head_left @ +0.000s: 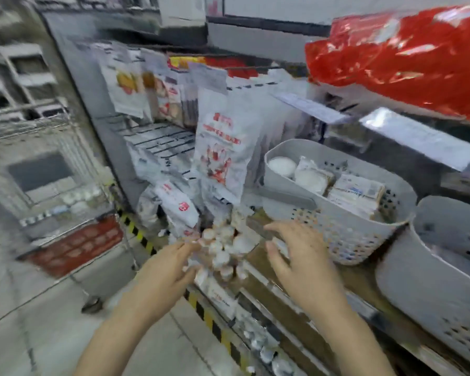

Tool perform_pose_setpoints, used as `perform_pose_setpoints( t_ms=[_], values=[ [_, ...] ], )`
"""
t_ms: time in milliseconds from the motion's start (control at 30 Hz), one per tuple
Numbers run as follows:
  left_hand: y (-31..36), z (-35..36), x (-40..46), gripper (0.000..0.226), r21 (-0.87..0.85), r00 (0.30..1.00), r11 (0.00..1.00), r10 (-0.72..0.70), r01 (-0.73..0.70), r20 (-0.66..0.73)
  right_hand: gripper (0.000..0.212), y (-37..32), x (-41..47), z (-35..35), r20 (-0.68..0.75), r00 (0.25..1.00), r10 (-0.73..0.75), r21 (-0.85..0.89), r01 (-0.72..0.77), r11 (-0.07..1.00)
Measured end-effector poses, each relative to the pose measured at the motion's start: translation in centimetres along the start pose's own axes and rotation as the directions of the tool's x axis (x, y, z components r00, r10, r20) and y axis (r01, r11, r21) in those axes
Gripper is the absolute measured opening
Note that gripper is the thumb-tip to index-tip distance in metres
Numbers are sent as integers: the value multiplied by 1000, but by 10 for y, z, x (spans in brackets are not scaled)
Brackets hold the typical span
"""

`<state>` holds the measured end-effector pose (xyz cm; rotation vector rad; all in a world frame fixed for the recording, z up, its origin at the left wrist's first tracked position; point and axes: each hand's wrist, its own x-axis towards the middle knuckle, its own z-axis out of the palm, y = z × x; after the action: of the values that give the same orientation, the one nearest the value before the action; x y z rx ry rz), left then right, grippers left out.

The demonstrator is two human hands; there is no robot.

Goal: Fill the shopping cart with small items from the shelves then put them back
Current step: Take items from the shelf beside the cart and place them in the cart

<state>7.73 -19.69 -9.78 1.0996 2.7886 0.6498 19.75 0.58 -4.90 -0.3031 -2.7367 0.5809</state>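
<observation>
Clear bag of small white items [223, 248] at the shelf [296, 294] edge, centre | left hand [168, 270] grip pinches its left side | right hand [301, 256] grip released, fingers spread just right of it | grey basket [364, 234] right.

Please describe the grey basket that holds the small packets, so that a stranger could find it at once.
On the shelf right of the hanging bags stand two grey perforated baskets. It is the left basket, just beyond the right hand. Only it shows white packets inside.
</observation>
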Motion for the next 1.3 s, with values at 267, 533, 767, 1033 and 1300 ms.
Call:
perform_pose_setpoints(
  t_ms=[267, 533, 767, 1033, 1300],
  values=[
    [-182, -58, -156, 32, -158, 788, 802, -596, 576, -153, 33, -156, 58, 159, 393, 859, -330, 185, 277, 943],
    [-291, -103, -249, 36, -207, 551, 580, -814, 788, -184, 35, -271, 87, 272, 549, 712, -437, 279, 336, 900],
    [-370, -132, -207, 38, -211, 548, 581, -813, 786, -200, 33, -299, 145, 339, 656, 654, -377, 273, 260, 926],
    [-494, -178, -84, 42, -111, 683, 694, -720, 711, -125, 32, -351, 261, 430, 674, 688, -269, 224, 157, 962],
    [-620, -216, -16, 41, -103, 696, 701, -713, 706, -81, 35, -423, 375, 507, 658, 692, -297, 259, 162, 952]
  ],
)
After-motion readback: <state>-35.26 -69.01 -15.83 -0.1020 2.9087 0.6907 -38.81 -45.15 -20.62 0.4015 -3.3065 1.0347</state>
